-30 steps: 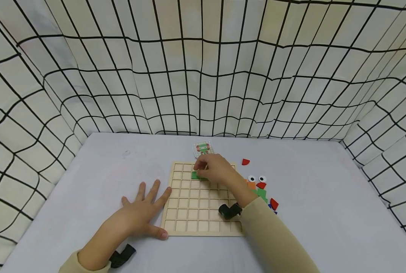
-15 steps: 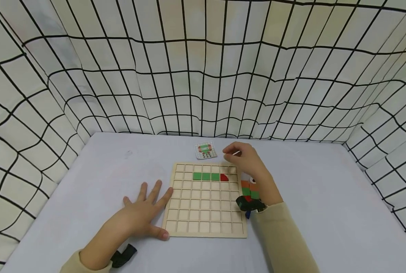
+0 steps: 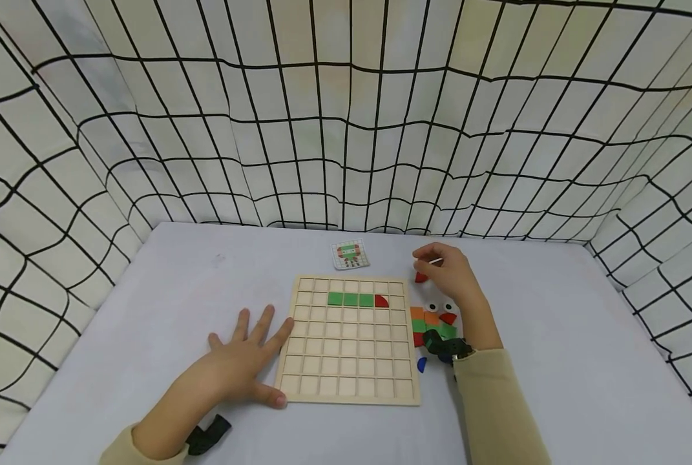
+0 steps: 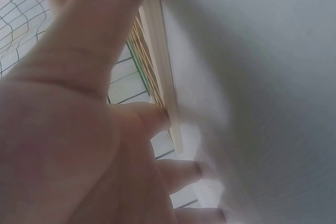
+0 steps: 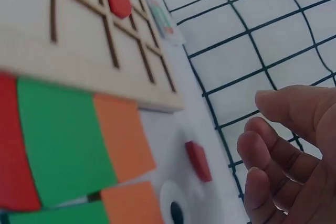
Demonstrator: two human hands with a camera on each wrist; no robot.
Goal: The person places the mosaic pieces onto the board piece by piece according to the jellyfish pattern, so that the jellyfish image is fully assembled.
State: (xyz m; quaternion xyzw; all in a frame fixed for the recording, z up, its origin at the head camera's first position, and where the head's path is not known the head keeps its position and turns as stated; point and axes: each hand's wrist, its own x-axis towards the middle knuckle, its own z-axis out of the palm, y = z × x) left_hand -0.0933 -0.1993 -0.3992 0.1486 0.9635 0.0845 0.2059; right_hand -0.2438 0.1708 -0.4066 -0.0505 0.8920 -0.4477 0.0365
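My left hand (image 3: 238, 368) lies spread on the table, its thumb and a fingertip against the left edge of the wooden grid board (image 3: 341, 349). A row of green square tiles (image 3: 350, 299) sits in the upper part of the board, with a red quarter-circle tile (image 3: 382, 301) at the row's right end. Beyond the board's upper right corner, my right hand (image 3: 453, 274) hovers with bent fingers near another red tile (image 3: 420, 278). In the right wrist view, that red tile (image 5: 198, 161) lies apart from the hand, and thumb and fingers hold nothing.
A small pattern card (image 3: 350, 254) lies behind the board. Right of the board are orange tiles (image 3: 431, 318), green tiles (image 3: 448, 331), round eye tiles (image 3: 431, 307), another red tile (image 3: 448, 318) and a blue piece (image 3: 421, 365). Black netting (image 3: 346, 123) surrounds the table.
My right hand has left the board and moved right to the loose red tile. The green row and its red end tile are now uncovered. The left hand stays in place.
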